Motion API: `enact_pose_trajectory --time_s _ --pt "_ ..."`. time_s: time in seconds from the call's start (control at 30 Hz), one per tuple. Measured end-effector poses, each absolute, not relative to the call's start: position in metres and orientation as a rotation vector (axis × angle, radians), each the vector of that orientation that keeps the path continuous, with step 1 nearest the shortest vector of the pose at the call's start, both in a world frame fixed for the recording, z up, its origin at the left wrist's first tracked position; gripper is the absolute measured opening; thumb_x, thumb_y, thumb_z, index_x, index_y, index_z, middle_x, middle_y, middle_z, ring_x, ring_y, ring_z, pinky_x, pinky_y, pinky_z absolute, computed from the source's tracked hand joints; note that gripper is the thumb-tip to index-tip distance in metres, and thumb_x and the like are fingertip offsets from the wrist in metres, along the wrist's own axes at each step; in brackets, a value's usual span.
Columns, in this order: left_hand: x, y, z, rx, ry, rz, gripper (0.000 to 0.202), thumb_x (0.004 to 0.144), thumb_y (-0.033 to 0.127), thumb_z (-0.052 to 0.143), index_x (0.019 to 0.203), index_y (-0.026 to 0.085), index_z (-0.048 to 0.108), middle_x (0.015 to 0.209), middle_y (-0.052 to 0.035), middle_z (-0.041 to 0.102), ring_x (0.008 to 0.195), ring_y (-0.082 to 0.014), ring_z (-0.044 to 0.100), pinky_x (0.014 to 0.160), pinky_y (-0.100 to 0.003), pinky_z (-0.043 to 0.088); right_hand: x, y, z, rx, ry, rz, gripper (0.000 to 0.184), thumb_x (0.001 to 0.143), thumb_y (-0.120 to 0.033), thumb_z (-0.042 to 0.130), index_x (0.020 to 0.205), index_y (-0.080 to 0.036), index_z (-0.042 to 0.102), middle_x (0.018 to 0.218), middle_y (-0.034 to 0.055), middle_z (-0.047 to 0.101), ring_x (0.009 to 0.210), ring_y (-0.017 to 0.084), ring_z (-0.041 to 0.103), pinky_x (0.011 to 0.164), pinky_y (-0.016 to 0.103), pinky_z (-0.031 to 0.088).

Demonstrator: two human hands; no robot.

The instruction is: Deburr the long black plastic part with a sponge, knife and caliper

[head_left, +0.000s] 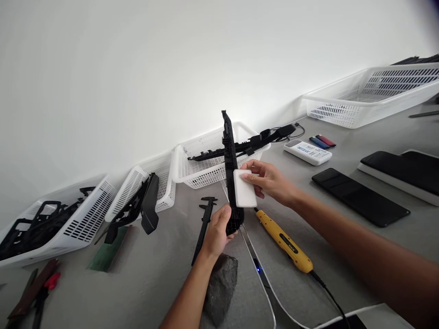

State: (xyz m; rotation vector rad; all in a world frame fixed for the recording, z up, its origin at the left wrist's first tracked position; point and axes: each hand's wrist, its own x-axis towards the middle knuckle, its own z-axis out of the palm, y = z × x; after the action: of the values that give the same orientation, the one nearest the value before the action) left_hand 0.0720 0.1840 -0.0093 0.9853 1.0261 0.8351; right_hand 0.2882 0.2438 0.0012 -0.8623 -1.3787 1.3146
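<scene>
Near the middle of the head view, my left hand [216, 230] is closed around the lower end of a long black plastic part [229, 160], held upright. My right hand [269, 179] grips a white sponge block [245, 194] between thumb and fingers. The sponge's left edge lies against or just in front of the black part; actual contact is hard to tell. Below my left hand sits a dark grey rock [221, 285]. To its left lies a black caliper [205, 224], and a yellow corded handheld tool [284, 241] rests right of my hands.
White baskets [202, 179] line the wall, some holding black plastic parts [149, 205]. At left lie a green sheet [109, 249] and a red-handled tool [51, 281]. Phones [360, 194], a white device [307, 152] and small red and blue items [319, 142] occupy the right.
</scene>
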Motion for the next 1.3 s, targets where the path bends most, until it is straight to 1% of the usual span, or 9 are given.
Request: enact_pose_trajectory --time_s 0.13,0.23,0.33,0.47,0.6,0.77,0.93,1.13,1.3 --pt "0.072 0.186 -0.014 1.096 1.038 0.852 0.068 0.081 0.085 0.065 0.095 0.018 0.066 0.056 0.0067 0.045 0.042 -0.0077 0.036 0.039 -0.020 0.021 0.285 0.243 -0.001 -0.891 -1.535 1.322 0.047 0.090 -0.062 0.077 0.105 -0.021 0.060 0.082 -0.0018 0.061 0.056 0.010 0.054 0.040 0.022 0.044" --pt "0.072 0.187 -0.015 1.117 1.052 0.837 0.073 0.083 0.085 0.062 0.108 0.017 0.068 0.057 0.0067 0.045 0.043 -0.0084 0.038 0.039 -0.020 0.022 0.288 0.244 0.001 -0.906 -1.507 1.248 0.047 0.089 -0.061 0.078 0.103 -0.020 0.060 0.080 -0.0024 0.059 0.057 0.010 0.054 0.040 0.021 0.042" --pt "0.071 0.187 -0.016 1.106 1.066 0.852 0.075 0.084 0.084 0.061 0.116 0.017 0.069 0.056 0.0066 0.046 0.043 -0.0090 0.038 0.039 -0.020 0.023 0.289 0.241 0.004 -0.873 -1.495 1.260 0.046 0.090 -0.060 0.077 0.105 -0.021 0.060 0.085 -0.0007 0.061 0.061 0.011 0.056 0.042 0.021 0.044" --pt "0.068 0.189 -0.020 1.077 1.042 0.883 0.073 0.086 0.083 0.061 0.117 0.017 0.069 0.055 0.0066 0.047 0.041 -0.0086 0.036 0.038 -0.019 0.024 0.286 0.239 0.005 -0.879 -1.627 1.366 0.043 0.093 -0.060 0.074 0.105 -0.020 0.061 0.084 -0.0004 0.063 0.058 0.010 0.052 0.045 0.023 0.043" --pt "0.068 0.190 -0.023 1.078 0.997 0.901 0.071 0.089 0.082 0.059 0.116 0.017 0.068 0.057 0.0077 0.044 0.040 -0.0076 0.034 0.037 -0.019 0.022 0.287 0.241 0.006 -0.921 -1.501 1.193 0.046 0.090 -0.060 0.077 0.105 -0.020 0.061 0.089 0.0005 0.064 0.060 0.009 0.051 0.046 0.022 0.039" --pt "0.068 0.189 -0.020 1.030 1.060 0.908 0.075 0.085 0.084 0.062 0.120 0.017 0.066 0.060 0.0061 0.049 0.043 -0.0081 0.039 0.039 -0.019 0.025 0.283 0.238 0.007 -0.869 -1.594 1.419 0.047 0.092 -0.063 0.073 0.108 -0.020 0.063 0.086 0.0005 0.064 0.060 0.011 0.055 0.045 0.024 0.045" --pt "0.070 0.190 -0.019 1.043 0.983 0.921 0.074 0.086 0.086 0.058 0.116 0.019 0.067 0.057 0.0089 0.040 0.041 -0.0064 0.028 0.039 -0.018 0.020 0.278 0.233 0.008 -0.948 -1.542 1.221 0.043 0.091 -0.059 0.075 0.101 -0.019 0.064 0.087 0.0018 0.065 0.064 0.012 0.058 0.048 0.023 0.046" --pt "0.070 0.191 -0.027 0.946 1.058 0.985 0.087 0.078 0.092 0.061 0.124 0.019 0.067 0.068 0.0038 0.056 0.041 -0.0056 0.032 0.037 -0.019 0.021 0.264 0.220 0.009 -0.903 -1.598 1.394 0.039 0.093 -0.057 0.073 0.105 -0.021 0.062 0.086 0.0008 0.066 0.059 0.013 0.061 0.041 0.022 0.049" --pt "0.070 0.192 -0.029 0.977 0.971 0.949 0.084 0.083 0.090 0.057 0.127 0.019 0.066 0.060 0.0065 0.050 0.040 -0.0064 0.031 0.037 -0.019 0.022 0.263 0.219 0.011 -0.974 -1.471 1.283 0.042 0.092 -0.058 0.073 0.108 -0.021 0.060 0.086 0.0013 0.067 0.058 0.013 0.063 0.042 0.023 0.051"
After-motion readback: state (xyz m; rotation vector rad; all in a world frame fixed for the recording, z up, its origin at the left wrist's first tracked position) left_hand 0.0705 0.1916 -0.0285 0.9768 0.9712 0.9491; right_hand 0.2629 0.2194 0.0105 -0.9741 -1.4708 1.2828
